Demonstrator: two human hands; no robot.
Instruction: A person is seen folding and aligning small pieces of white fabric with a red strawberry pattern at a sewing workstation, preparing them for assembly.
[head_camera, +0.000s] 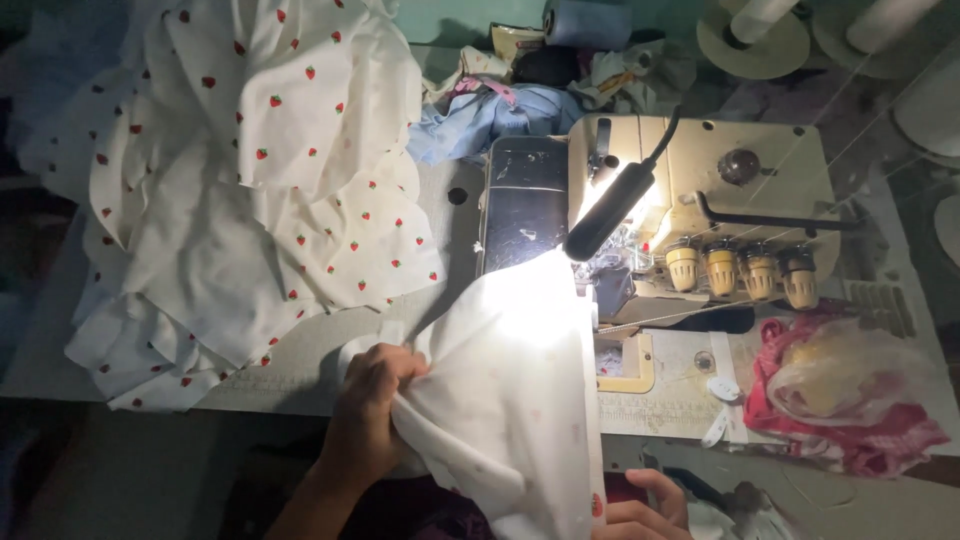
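two hands work one piece of white cloth (520, 400) at the overlock sewing machine (690, 210): the left hand (365, 420) pinches a bunched fold, fingers closed on it, while the right hand (640, 510) grips the lower edge. it looks like feeding toward the presser foot; next calls for flattening the edge. the cloth lies crumpled and lamp-lit on the table (300, 360), beside a strawberry-print heap (250, 190)

Blue cloth heap (495, 115) — pink bag (850, 395)
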